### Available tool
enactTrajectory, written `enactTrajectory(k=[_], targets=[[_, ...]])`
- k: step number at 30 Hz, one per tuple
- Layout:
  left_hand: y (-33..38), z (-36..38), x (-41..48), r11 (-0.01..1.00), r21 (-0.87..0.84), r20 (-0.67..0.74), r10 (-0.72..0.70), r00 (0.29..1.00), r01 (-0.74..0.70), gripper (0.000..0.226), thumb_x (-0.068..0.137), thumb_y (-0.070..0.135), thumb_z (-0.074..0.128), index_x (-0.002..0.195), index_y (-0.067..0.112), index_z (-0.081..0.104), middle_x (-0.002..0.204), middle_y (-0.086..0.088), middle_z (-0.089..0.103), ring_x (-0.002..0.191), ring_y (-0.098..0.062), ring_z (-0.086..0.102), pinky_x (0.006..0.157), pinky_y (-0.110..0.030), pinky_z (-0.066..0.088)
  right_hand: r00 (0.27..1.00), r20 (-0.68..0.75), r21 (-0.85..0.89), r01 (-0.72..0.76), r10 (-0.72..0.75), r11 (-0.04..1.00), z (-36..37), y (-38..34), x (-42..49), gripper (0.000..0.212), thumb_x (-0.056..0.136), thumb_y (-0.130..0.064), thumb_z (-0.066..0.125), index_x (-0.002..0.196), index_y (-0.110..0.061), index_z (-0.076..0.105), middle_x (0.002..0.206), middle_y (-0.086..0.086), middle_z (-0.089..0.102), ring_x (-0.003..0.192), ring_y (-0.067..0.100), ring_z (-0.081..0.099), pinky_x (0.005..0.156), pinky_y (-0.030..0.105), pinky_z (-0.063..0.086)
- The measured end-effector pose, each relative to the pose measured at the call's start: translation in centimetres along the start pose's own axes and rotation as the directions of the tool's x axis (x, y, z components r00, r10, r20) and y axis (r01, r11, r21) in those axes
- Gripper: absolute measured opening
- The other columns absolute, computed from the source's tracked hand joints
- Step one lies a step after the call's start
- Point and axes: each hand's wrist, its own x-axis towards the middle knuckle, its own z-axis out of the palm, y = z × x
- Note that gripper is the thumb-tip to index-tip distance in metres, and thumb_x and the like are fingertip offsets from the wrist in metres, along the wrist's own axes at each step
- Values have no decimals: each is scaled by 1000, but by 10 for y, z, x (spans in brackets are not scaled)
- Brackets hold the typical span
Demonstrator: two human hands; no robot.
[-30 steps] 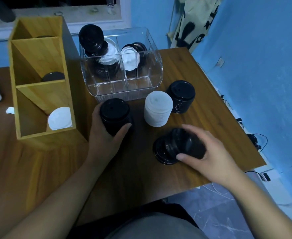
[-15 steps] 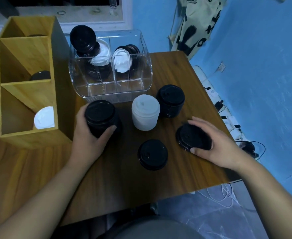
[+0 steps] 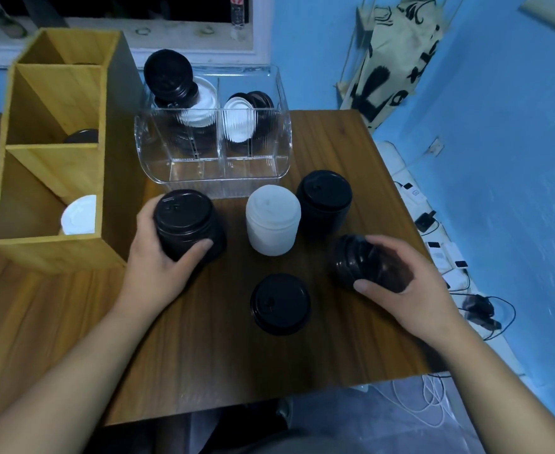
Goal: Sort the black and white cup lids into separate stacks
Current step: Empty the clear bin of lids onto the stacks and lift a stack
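Note:
My left hand (image 3: 158, 267) grips a tall stack of black lids (image 3: 187, 224) standing on the wooden table (image 3: 335, 139). My right hand (image 3: 404, 290) holds a short bundle of black lids (image 3: 361, 260), tilted on its side and blurred by motion. A white lid stack (image 3: 272, 221) stands in the middle, with another black stack (image 3: 325, 201) just right of it. A low black stack (image 3: 281, 304) sits near the front, between my hands.
A clear plastic bin (image 3: 213, 178) at the back holds mixed black and white lids. A wooden divided organizer (image 3: 56, 158) on the left holds a white lid (image 3: 79, 214) and a dark one. Cables and power strips lie on the floor to the right.
My right hand has tipped its bundle of black lids from lying flat on the table onto its side. The left hand still grips its stack. The camera view shifted slightly.

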Motion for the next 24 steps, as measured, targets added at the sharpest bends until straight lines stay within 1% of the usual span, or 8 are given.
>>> enactTrajectory(k=[3, 6, 8, 12, 14, 17, 20, 24], targets=[[-2, 0, 1, 1000, 10, 2, 6, 1000, -6, 90, 78, 46, 76, 152, 24, 29, 140, 11, 47, 127, 18, 41, 105, -2, 31, 995, -80, 47, 56, -52, 997, -9, -14, 27, 62, 73, -52, 74, 131, -36, 61, 133, -22, 60, 122, -5, 55, 98, 9, 43], [-4, 0, 1, 1000, 18, 1, 6, 1000, -6, 92, 79, 46, 76, 153, 19, 29, 141, 13, 47, 129, 17, 42, 105, -2, 32, 984, -145, -28, 104, -108, 994, -14, -28, 67, 55, 81, -48, 76, 133, -36, 63, 139, -18, 57, 127, 2, 53, 108, 29, 45], [-5, 0, 1, 1000, 20, -1, 3, 1000, -3, 92, 78, 48, 75, 153, 22, 29, 141, 13, 47, 129, 13, 42, 104, -2, 31, 986, -112, -143, 106, -123, 984, -11, -35, 93, 53, 85, -47, 75, 135, -36, 62, 144, -14, 53, 131, 5, 49, 112, 35, 44], [-4, 0, 1, 1000, 9, -6, 7, 1000, -7, 87, 78, 50, 75, 148, 35, 26, 141, 12, 48, 130, 8, 44, 104, -2, 32, 996, 58, -315, 77, -62, 946, 3, -40, 122, 53, 87, -55, 69, 138, -44, 58, 153, -13, 43, 141, 15, 39, 113, 50, 41], [-4, 0, 2, 1000, 15, -14, 10, 1000, -10, 87, 77, 49, 76, 147, 35, 26, 141, 10, 50, 131, 3, 46, 104, -3, 32, 993, 102, -349, 86, -54, 933, 9, -39, 123, 53, 89, -54, 69, 140, -44, 56, 155, -13, 40, 143, 15, 34, 117, 48, 36], [-4, 0, 2, 1000, 14, -21, 6, 1000, -6, 86, 77, 49, 77, 146, 35, 27, 140, 10, 51, 129, 11, 46, 105, -4, 33, 991, 106, -397, 112, -76, 911, 14, -40, 120, 52, 92, -51, 66, 142, -42, 54, 157, -11, 38, 145, 15, 30, 116, 38, 28], [-6, 0, 3, 1000, 15, -25, 4, 1000, -4, 86, 76, 49, 77, 145, 37, 27, 141, 10, 51, 129, 12, 44, 107, -8, 35, 991, 104, -453, 118, -79, 884, 20, -39, 119, 52, 96, -52, 60, 145, -42, 51, 161, -9, 34, 148, 16, 27, 116, 40, 31], [-7, 0, 3, 1000, 15, -26, 17, 1000, -16, 86, 76, 50, 77, 146, 37, 28, 145, 5, 51, 134, -4, 48, 111, -26, 39, 989, 92, -565, 148, -117, 811, 32, -30, 111, 55, 100, -56, 48, 152, -41, 41, 167, -8, 24, 151, 14, 22, 109, 36, 39]])
